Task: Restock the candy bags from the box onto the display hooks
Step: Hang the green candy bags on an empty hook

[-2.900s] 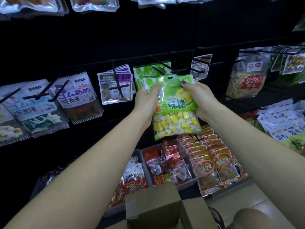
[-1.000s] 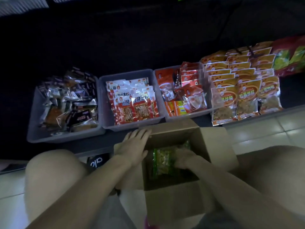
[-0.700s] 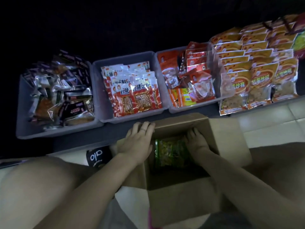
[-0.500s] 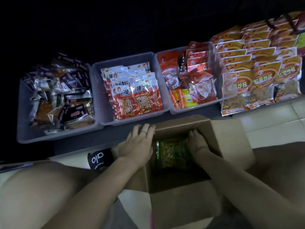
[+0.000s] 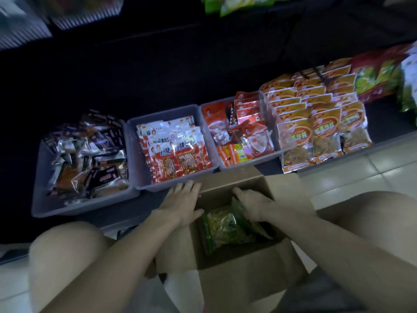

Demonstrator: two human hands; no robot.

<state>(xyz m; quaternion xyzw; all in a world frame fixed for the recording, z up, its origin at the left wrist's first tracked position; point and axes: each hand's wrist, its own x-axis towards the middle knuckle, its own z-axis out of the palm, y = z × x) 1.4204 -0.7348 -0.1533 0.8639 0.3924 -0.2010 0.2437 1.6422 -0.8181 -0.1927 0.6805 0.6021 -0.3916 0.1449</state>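
Your left hand (image 5: 184, 203) lies flat, fingers spread, steadying the brown cardboard box (image 5: 237, 245) | your right hand (image 5: 252, 205) reaches inside onto green-and-yellow candy bags (image 5: 225, 229); grip unclear | bags inside box, none hooked.

Open cardboard box (image 5: 237, 288), flaps spread, on floor; green-and-yellow candy bags (image 5: 225, 229) lying inside, tilted.

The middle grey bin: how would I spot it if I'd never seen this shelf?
Start at the open cardboard box between the person's knees. Three grey bins sit in a row just beyond it; take the middle grey bin, right above the left hand. Only it holds neat red-and-white packets.
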